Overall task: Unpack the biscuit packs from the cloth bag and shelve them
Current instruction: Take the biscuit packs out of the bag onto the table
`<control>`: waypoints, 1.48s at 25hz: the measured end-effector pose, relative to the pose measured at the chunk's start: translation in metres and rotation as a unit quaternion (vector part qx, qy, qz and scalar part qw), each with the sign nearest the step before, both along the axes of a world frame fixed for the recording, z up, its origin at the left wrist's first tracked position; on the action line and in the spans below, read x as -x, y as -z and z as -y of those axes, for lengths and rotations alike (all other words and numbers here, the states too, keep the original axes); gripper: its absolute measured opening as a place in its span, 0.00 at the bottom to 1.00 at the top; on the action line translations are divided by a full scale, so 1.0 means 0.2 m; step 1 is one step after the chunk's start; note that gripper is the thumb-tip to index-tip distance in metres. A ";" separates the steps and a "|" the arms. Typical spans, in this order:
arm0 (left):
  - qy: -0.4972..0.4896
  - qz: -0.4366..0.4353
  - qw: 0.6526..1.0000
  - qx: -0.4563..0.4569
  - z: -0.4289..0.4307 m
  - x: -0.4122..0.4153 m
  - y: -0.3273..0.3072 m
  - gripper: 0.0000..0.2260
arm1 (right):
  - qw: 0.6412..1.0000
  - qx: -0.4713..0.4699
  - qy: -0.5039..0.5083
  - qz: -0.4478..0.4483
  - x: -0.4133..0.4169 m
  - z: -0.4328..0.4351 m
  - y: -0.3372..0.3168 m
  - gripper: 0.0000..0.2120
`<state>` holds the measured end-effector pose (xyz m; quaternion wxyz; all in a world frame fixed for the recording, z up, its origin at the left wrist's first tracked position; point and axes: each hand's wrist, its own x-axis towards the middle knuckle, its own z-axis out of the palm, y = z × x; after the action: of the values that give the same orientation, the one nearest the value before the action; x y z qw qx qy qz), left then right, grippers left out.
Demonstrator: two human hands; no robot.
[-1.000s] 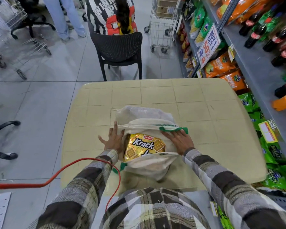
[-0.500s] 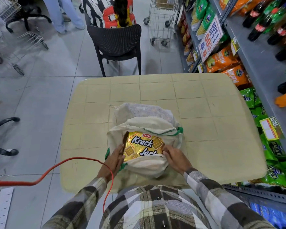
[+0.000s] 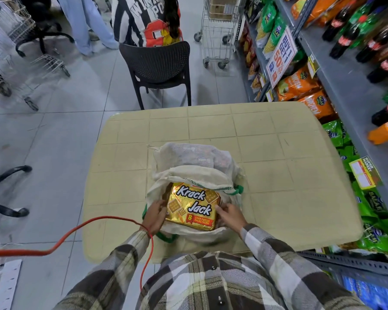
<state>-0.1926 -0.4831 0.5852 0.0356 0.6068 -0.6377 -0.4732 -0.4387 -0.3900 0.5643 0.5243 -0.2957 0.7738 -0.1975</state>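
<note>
Shop aisle, grey tiled floor, beige tile-patterned table [image 3: 278, 153] in the middle of view. Cream cloth bag [image 3: 188, 157] with green trim lies on the table near its near edge, mouth open toward the person, far end bulging with more contents that can't be made out through the cloth. Gold Krack Jack biscuit pack [image 3: 194, 205] sits in the bag mouth, label up, most of its face showing. Left hand [image 3: 155, 214] is on the pack's left edge, fingers curled against it and the bag rim. Right hand [image 3: 230, 214] is on the pack's right edge, fingers bent around that side. Both hands grip the pack between them; pack is still inside the bag's opening, not clear of it. Plaid sleeves on both arms. Red cable [image 3: 76, 231] runs from the left over the table's near-left corner to the left wrist. Store shelf [image 3: 345, 70] along the table's right edge holds green and orange snack bags and dark soda bottles; a "Buy 1 Get 1" sign [image 3: 281, 55] hangs on it. Black plastic chair [image 3: 157, 63] stands beyond the table's far edge, a seated person in a striped top in it. Wire trolley [image 3: 217, 30] beyond that.
</note>
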 end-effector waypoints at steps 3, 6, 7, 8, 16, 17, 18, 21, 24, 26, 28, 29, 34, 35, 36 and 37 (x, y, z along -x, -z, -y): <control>-0.006 -0.032 0.998 -0.058 0.00 0.08 -0.02 0.19 | 0.998 -0.032 0.051 -0.013 -0.07 0.03 0.00 0.23; -0.050 -0.058 0.993 -0.089 0.01 0.14 -0.03 0.25 | 0.995 -0.038 0.094 -0.010 -0.11 0.04 -0.01 0.30; -0.068 -0.061 0.990 -0.111 0.01 0.15 -0.02 0.27 | 0.994 -0.049 0.094 0.014 -0.10 0.04 0.00 0.32; -0.082 -0.059 0.985 -0.144 0.00 0.15 -0.01 0.29 | 0.993 -0.062 0.094 0.037 -0.09 0.03 0.00 0.33; -0.172 -0.095 0.962 -0.188 -0.08 0.21 -0.02 0.24 | 0.975 -0.062 0.112 0.184 -0.05 -0.03 -0.04 0.42; -0.185 -0.102 0.956 -0.204 -0.08 0.20 -0.04 0.23 | 0.969 -0.056 0.118 0.211 -0.04 -0.03 -0.07 0.40; -0.199 -0.111 0.948 -0.223 -0.08 0.19 -0.06 0.22 | 0.964 -0.052 0.118 0.234 -0.02 -0.03 -0.10 0.37; -0.227 -0.131 0.927 -0.268 -0.11 0.13 -0.16 0.22 | 0.960 -0.065 0.078 0.262 0.02 -0.06 -0.24 0.31; -0.233 -0.156 0.911 -0.301 -0.17 0.08 -0.27 0.21 | 0.958 -0.083 0.015 0.275 0.02 -0.10 -0.40 0.29; -0.237 -0.160 0.911 -0.298 -0.20 0.06 -0.33 0.20 | 0.958 -0.081 -0.011 0.274 0.03 -0.14 -0.49 0.29; -0.237 -0.150 0.919 -0.278 -0.22 0.06 -0.40 0.19 | 0.961 -0.076 -0.031 0.266 0.04 -0.19 -0.57 0.28; -0.222 -0.140 0.928 -0.265 -0.23 0.06 -0.43 0.18 | 0.961 -0.071 -0.038 0.266 0.05 -0.22 -0.60 0.27; -0.087 -0.154 0.963 -0.206 -0.25 0.11 -0.53 0.19 | 0.959 -0.031 -0.032 0.280 0.24 -0.38 -0.69 0.29; -0.063 -0.160 0.965 -0.198 -0.25 0.16 -0.54 0.20 | 0.961 -0.015 -0.023 0.276 0.31 -0.41 -0.69 0.30; -0.051 -0.163 0.967 -0.191 -0.24 0.23 -0.53 0.19 | 0.963 0.000 -0.008 0.268 0.38 -0.44 -0.69 0.29; -0.049 -0.166 0.968 -0.183 -0.24 0.32 -0.51 0.18 | 0.966 0.014 0.012 0.256 0.45 -0.46 -0.67 0.29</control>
<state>-0.2562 -0.4354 0.6875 0.0529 0.5466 -0.4948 -0.6735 -0.5288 -0.2984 0.6992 0.6986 -0.2335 0.6139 -0.2838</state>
